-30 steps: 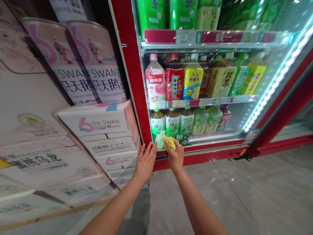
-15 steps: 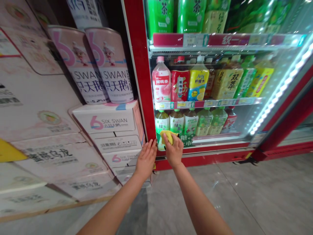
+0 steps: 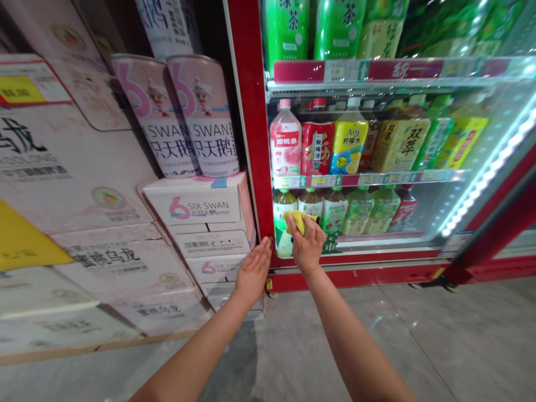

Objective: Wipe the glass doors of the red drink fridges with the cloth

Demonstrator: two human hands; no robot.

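My right hand (image 3: 309,244) grips a yellow cloth (image 3: 298,221) against the lower left part of a glass fridge door (image 3: 425,215). Behind the cloth, green tea bottles (image 3: 285,209) stand on the bottom shelf, partly hidden by it and by the hand. Lower to the left, my left hand (image 3: 253,271) lies flat with its fingers stretched out and close together. Its fingertips are at the fridge's red frame (image 3: 262,218), beside a stack of white cartons (image 3: 201,206). Nothing shows in that hand.
Pink and white cans (image 3: 205,117) stand on the cartons. Larger drink boxes (image 3: 100,257) are piled at the left, with a yellow sheet (image 3: 29,240) on them. Upper shelves hold several bottles (image 3: 286,139). Grey tile floor (image 3: 288,346) lies below, and another red fridge (image 3: 498,265) is at right.
The view has turned slightly left, so things sit farther right. My right hand and the yellow cloth have moved a little up the glass. My left hand stays by the frame.
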